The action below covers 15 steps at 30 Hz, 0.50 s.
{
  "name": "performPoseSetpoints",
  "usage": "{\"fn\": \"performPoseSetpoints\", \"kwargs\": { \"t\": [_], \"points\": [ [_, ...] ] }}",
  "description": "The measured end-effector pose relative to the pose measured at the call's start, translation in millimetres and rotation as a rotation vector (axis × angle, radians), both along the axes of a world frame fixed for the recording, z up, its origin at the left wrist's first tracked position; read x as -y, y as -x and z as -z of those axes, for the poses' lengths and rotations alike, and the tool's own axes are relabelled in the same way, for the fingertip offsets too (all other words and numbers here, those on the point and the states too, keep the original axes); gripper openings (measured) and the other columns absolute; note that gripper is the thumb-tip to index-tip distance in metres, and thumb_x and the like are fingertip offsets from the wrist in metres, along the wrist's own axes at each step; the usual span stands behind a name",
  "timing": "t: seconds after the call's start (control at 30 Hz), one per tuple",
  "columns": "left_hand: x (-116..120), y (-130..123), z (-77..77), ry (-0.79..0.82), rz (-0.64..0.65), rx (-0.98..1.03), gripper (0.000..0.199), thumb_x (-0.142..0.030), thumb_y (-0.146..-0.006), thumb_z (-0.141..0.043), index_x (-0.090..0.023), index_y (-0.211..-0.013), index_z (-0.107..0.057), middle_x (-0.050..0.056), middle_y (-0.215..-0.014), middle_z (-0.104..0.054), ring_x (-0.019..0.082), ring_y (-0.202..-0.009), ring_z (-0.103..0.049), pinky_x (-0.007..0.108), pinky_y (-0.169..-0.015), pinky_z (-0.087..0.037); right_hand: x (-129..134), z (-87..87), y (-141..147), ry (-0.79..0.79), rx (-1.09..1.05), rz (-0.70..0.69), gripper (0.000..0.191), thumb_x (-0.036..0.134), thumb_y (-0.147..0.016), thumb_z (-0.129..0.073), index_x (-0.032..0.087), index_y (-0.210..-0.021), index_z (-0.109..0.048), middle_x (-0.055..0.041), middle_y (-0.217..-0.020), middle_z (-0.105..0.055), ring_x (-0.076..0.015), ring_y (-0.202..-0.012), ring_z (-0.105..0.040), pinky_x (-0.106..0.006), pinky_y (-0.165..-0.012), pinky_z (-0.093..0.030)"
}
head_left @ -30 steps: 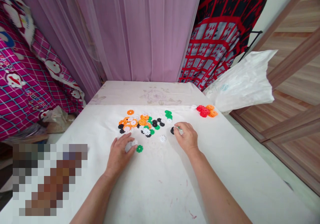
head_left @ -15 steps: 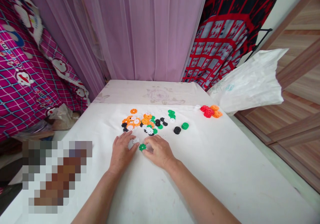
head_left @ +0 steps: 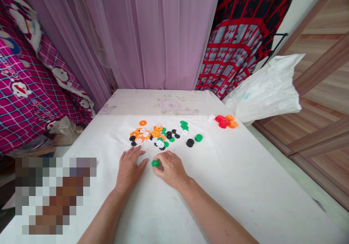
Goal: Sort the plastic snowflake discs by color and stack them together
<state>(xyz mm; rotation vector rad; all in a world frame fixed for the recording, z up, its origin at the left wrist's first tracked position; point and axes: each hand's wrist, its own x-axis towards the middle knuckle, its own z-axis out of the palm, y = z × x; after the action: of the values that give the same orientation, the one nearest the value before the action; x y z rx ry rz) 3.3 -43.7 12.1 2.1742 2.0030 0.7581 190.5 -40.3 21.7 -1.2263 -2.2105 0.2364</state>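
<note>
Between the thumb and fingers of my right hand (head_left: pixel 169 167) is a green notched disc (head_left: pixel 155 163), held just above the white cloth. Its fingers are closed on the disc's right side. My left hand (head_left: pixel 131 166) rests on the cloth to the left, thumb and fingers apart. Pale white notched discs (head_left: pixel 143 158) lie in the gap by its thumb and fingertips; whether the hand touches them I cannot tell. Just beyond both hands is a loose pile of orange discs (head_left: pixel 157 130), white discs (head_left: pixel 159 143), black discs (head_left: pixel 169 134) and green discs (head_left: pixel 184 125).
Right of the pile sit a black disc stack (head_left: pixel 190 142) and a green disc stack (head_left: pixel 199 138). Red discs (head_left: pixel 222 121) and orange discs (head_left: pixel 231 122) are grouped near the table's right edge. A white plastic bag (head_left: pixel 268 88) stands past that edge. A pixelated patch covers the lower left.
My right hand has closed on the green disc and tilted it. My left hand's thumb and fingers have drawn back from the white discs. The whole view has shifted slightly.
</note>
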Motion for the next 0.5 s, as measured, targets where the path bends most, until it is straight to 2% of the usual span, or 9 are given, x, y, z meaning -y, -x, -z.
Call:
{"fn": "performPoseSetpoints", "kwargs": {
  "t": [0.13,0.23,0.33,0.4,0.5],
  "points": [
    [-1,1,0.7,0.004,0.018,0.002,0.026,-0.038,-0.084,-0.058,-0.027,-0.104,-0.068,0.008,-0.132,-0.064,0.032,-0.129,-0.052,0.058,-0.109,-0.035,-5,-6.6,-12,-0.071,-0.070,0.058,0.015,0.019,-0.075,-0.065,0.024,-0.088,-0.061,-0.0010,-0.085,-0.069,-0.0186,-0.084,-0.060,-0.029,-0.076,-0.045],
    [-1,1,0.3,0.016,0.022,0.003,0.025,-0.038,-0.084,-0.057,-0.027,-0.103,-0.069,0.007,-0.132,-0.064,0.032,-0.130,-0.052,0.058,-0.110,-0.035,-21,-17.2,-40,-0.123,-0.141,0.160,0.015,0.024,-0.078,-0.062,0.024,-0.093,-0.061,-0.0020,-0.090,-0.070,-0.0185,-0.085,-0.062,-0.029,-0.078,-0.045],
    [-1,2,0.4,0.013,0.026,0.005,0.025,-0.038,-0.083,-0.057,-0.027,-0.103,-0.069,0.007,-0.131,-0.065,0.032,-0.129,-0.053,0.058,-0.110,-0.035,-42,-24.4,-85,-0.122,-0.231,0.435,0.018,0.033,-0.079,-0.059,0.024,-0.094,-0.062,-0.0021,-0.089,-0.069,-0.0180,-0.080,-0.061,-0.030,-0.076,-0.045],
    [-1,2,1.1,0.005,0.032,0.005,0.026,-0.038,-0.083,-0.056,-0.027,-0.102,-0.069,0.008,-0.130,-0.065,0.032,-0.129,-0.053,0.058,-0.109,-0.035,-55,-22.3,-115,-0.098,-0.244,0.627,0.021,0.039,-0.077,-0.059,0.024,-0.091,-0.062,-0.0015,-0.082,-0.067,-0.0197,-0.079,-0.061,-0.031,-0.072,-0.044],
    [-2,3,2.2,-0.001,0.034,0.002,0.026,-0.039,-0.083,-0.056,-0.027,-0.102,-0.069,0.007,-0.130,-0.065,0.032,-0.129,-0.053,0.058,-0.109,-0.036,-66,-9.3,-144,-0.039,-0.227,0.748,0.023,0.042,-0.073,-0.060,0.025,-0.087,-0.061,-0.0005,-0.078,-0.066,-0.0198,-0.077,-0.060,-0.030,-0.067,-0.042]
  ]
}}
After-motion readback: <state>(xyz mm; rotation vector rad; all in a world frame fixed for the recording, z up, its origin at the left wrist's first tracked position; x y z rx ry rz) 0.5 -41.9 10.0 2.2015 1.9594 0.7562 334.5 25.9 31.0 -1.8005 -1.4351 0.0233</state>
